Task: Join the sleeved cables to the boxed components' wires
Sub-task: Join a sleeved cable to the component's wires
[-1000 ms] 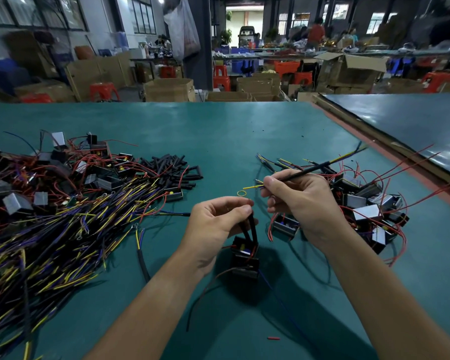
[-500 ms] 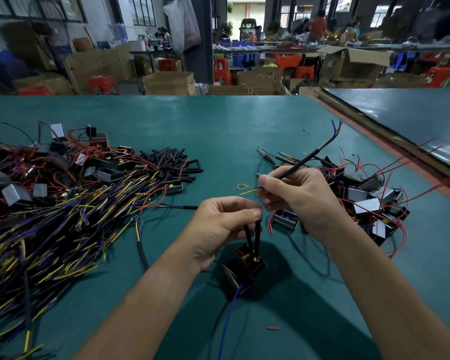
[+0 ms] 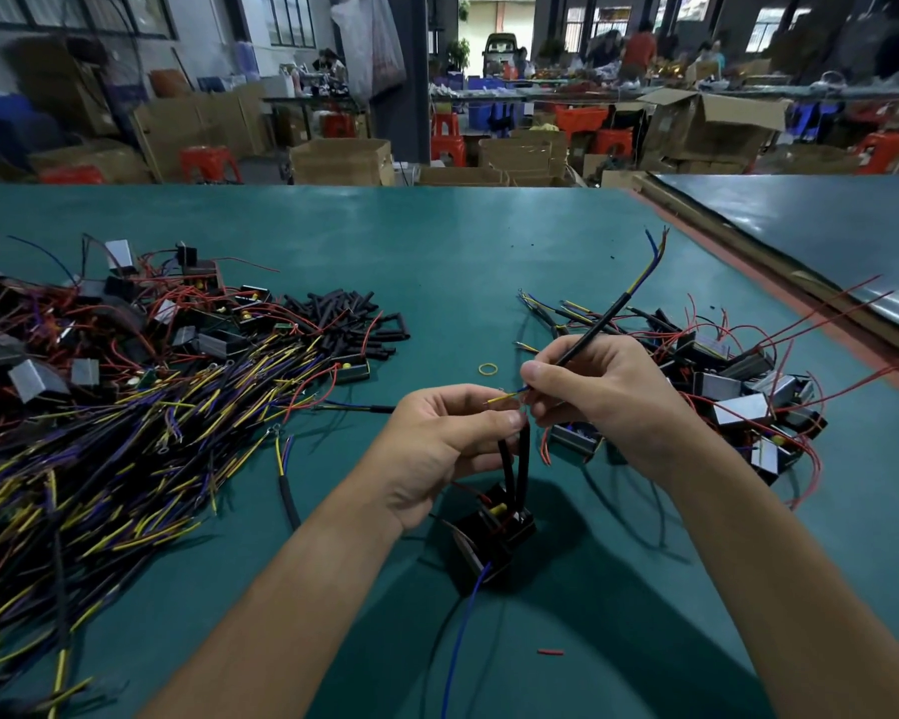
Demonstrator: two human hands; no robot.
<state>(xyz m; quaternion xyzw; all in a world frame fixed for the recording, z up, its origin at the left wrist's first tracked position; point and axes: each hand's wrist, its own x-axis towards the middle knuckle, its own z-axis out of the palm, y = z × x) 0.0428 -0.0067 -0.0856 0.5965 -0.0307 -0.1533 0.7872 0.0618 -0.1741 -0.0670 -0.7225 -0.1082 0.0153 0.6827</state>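
Pinching two black leads point(image 3: 523, 459) near their tips, the left hand point(image 3: 437, 443) lets the seemingly light boxed component point(image 3: 489, 537) hang at six o'clock, while the right hand point(image 3: 608, 402) pinches the thin sleeved cable point(image 3: 592, 332), which slants toward one o'clock. Its limp, fine strands likely need gripping close to the bare ends.

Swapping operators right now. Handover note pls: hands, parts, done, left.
Left hand: pinches the two black leads of a boxed component below it.
Right hand: grips one sleeved cable, whose near wire ends reach the left fingertips.
Stock: cable heap on the left; component pile on the right; black tube pieces behind the heap.
Done: wire ends meet between the hands; no finished joint visible.
Left: join this pair, then work through the heaps.
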